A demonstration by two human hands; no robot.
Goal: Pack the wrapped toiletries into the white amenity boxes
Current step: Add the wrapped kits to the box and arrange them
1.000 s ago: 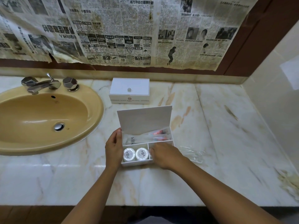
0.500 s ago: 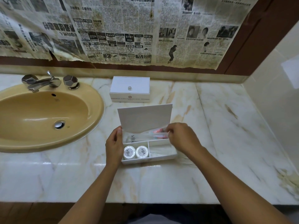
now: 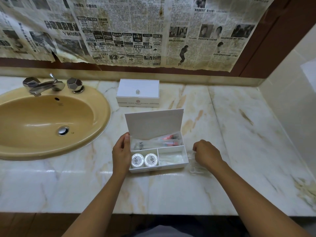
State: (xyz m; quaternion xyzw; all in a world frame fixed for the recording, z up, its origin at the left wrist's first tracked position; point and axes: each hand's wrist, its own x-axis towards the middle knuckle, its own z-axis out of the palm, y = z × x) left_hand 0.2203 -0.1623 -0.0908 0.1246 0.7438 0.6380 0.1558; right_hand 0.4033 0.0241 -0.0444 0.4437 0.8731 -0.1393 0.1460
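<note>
- Your left hand [image 3: 121, 152] is resting against the left wall of the open amenity box [image 3: 172, 165], with the thumb at the far left corner and the fingers lying nearly straight along the side; it is steadying the box, not gripping it.
- Your right hand [image 3: 206, 153] is sitting at 3 o'clock of the box, just beside it, with the fingers curled down on a clear wrapped packet [image 3: 196, 165] that is lying on the marble counter [image 3: 248, 134]. It seems to be pinching the packet, but the fingertips are hidden under the knuckles.
- The open box is standing in the middle of the counter, with its lid [image 3: 153, 124] tilted up at the 12 o'clock side.
- In the long far compartment, wrapped toiletries [image 3: 157, 142] are lying across, with orange-red parts toward 3 o'clock.
- In the near left compartment, two round wrapped soaps [image 3: 144, 160] are sitting side by side and touching.
- In the near right compartment, a clear flat packet [image 3: 171, 158] is lying; what it contains is too faint to tell.
- A second white amenity box [image 3: 138, 93], closed, is standing at 12 o'clock of the open one, apart from it.
- The yellow sink [image 3: 47, 120] with its metal tap [image 3: 46, 85] is at 9 to 10 o'clock.
- Old newspaper sheets [image 3: 128, 31] are covering the wall behind.
</note>
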